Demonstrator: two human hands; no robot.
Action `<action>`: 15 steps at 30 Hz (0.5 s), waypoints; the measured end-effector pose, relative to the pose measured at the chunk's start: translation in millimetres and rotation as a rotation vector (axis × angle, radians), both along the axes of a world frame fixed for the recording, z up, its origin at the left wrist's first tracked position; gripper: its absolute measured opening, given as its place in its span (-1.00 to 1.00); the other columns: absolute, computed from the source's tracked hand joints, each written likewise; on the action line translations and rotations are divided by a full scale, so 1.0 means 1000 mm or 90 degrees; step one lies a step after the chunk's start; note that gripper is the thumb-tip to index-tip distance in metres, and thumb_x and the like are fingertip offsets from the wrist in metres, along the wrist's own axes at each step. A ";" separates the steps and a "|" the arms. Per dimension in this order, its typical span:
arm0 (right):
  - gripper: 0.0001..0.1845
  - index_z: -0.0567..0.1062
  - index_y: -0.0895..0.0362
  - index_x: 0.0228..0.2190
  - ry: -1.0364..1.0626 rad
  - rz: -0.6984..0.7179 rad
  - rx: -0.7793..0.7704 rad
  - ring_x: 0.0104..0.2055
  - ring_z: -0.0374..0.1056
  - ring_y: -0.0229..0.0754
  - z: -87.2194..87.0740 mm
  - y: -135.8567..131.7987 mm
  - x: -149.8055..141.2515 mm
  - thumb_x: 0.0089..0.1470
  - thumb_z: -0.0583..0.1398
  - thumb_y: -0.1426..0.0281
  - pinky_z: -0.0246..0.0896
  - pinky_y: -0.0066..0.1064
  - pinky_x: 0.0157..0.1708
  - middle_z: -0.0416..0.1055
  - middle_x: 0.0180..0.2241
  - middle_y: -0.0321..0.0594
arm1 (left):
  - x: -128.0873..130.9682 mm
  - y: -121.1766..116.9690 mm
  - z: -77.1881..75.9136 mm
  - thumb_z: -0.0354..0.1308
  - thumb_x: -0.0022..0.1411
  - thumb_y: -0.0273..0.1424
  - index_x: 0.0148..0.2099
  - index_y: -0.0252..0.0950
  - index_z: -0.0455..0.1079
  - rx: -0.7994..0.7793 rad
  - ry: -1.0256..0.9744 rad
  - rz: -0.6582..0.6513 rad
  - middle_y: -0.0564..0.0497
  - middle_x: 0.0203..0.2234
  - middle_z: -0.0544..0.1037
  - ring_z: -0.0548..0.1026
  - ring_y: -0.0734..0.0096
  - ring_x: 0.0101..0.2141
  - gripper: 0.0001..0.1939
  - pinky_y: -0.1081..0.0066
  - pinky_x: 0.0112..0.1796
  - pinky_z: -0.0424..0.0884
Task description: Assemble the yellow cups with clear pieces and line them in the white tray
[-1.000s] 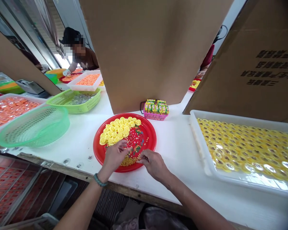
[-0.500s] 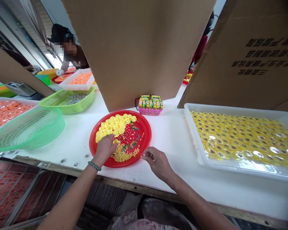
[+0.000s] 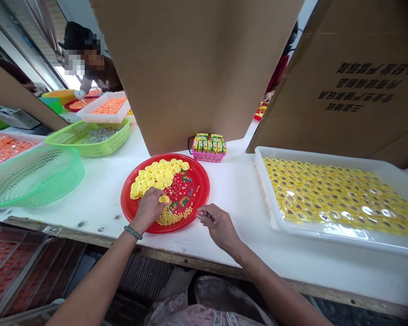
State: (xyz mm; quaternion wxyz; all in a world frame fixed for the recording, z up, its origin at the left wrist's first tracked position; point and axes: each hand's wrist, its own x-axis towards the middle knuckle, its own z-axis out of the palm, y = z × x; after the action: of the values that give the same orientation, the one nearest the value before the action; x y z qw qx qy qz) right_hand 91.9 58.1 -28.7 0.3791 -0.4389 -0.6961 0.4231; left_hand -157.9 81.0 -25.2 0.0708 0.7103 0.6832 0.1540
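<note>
Far left of the landmark, a round red plastic tray with a printed pattern (image 3: 200, 183): one white plastic tray of orange pieces (image 3: 34, 139), cut off by the picture's left edge; nearer, one pale green oval perforated plastic basket (image 3: 66, 176), its left end also cut off; behind these, one lime-green perforated plastic basket (image 3: 115, 144), its clear contents hard to make out.

On the red tray's left part: many small round yellow plastic cups (image 3: 153, 175), clustered; left hand (image 3: 147, 209), over the tray's near left, thumb and fingers pinching one yellow cup (image 3: 164, 199), partly covered; small pale yellow pellets (image 3: 172, 218), heaped along the tray's near edge, some behind the fingers.

Behind the tray, to its right: one pink plastic basket of small yellow-green boxes (image 3: 209, 157), lettering unreadable.

At the tray's right edge: right hand (image 3: 221, 225), fingertips drawn together; whether anything is gripped cannot be told.

Well right of the tray: one white rectangular plastic tray of yellow discs (image 3: 343, 240), right end cut off; glare obscures some discs.
</note>
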 end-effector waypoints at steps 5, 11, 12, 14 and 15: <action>-0.87 0.42 0.12 -0.29 0.066 0.002 -0.080 -0.45 0.32 -0.28 -0.004 0.005 -0.009 0.04 0.13 0.43 0.32 -0.44 -0.43 0.36 -0.43 -0.26 | 0.006 -0.004 0.003 0.03 0.16 -0.37 -0.10 -0.28 0.29 0.121 -0.085 -0.064 -0.16 -0.04 0.36 0.30 0.14 0.03 -0.76 0.19 0.03 0.22; -0.84 0.43 0.11 -0.28 0.063 -0.008 -0.081 -0.43 0.34 -0.27 -0.004 0.014 -0.019 0.02 0.13 0.42 0.35 -0.42 -0.41 0.38 -0.41 -0.25 | 0.013 0.006 0.010 0.08 0.14 -0.25 -0.15 -0.23 0.30 0.098 -0.201 0.001 -0.01 -0.30 0.48 0.43 0.30 -0.35 -0.76 0.32 -0.26 0.33; -0.82 0.44 0.11 -0.27 0.078 -0.009 -0.089 -0.43 0.35 -0.27 -0.003 0.015 -0.020 0.02 0.13 0.41 0.36 -0.42 -0.40 0.38 -0.40 -0.25 | 0.014 0.007 0.012 0.12 0.11 -0.22 -0.18 -0.23 0.32 0.084 -0.233 0.014 0.02 -0.36 0.47 0.41 0.34 -0.41 -0.75 0.35 -0.32 0.32; -0.79 0.45 0.10 -0.25 0.121 -0.011 -0.119 -0.44 0.35 -0.27 0.002 0.019 -0.022 0.01 0.15 0.39 0.37 -0.40 -0.40 0.37 -0.41 -0.26 | 0.016 0.007 0.013 0.19 0.03 -0.18 -0.22 -0.23 0.34 0.048 -0.335 0.040 0.07 -0.45 0.44 0.37 0.40 -0.48 -0.70 0.40 -0.41 0.29; -0.79 0.45 0.11 -0.26 0.144 -0.014 -0.139 -0.45 0.35 -0.27 0.005 0.021 -0.022 0.00 0.16 0.38 0.37 -0.39 -0.39 0.37 -0.43 -0.27 | 0.017 0.006 0.013 0.21 0.00 -0.18 -0.22 -0.24 0.35 0.022 -0.397 0.048 0.08 -0.47 0.43 0.36 0.42 -0.49 -0.67 0.41 -0.43 0.28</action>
State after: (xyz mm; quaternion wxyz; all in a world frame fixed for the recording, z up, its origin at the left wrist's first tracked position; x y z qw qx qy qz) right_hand 69.9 79.0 -24.1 0.4099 -0.4343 -0.5941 0.5389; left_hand -141.2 86.9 -12.5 0.2588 0.6041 0.6518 0.3785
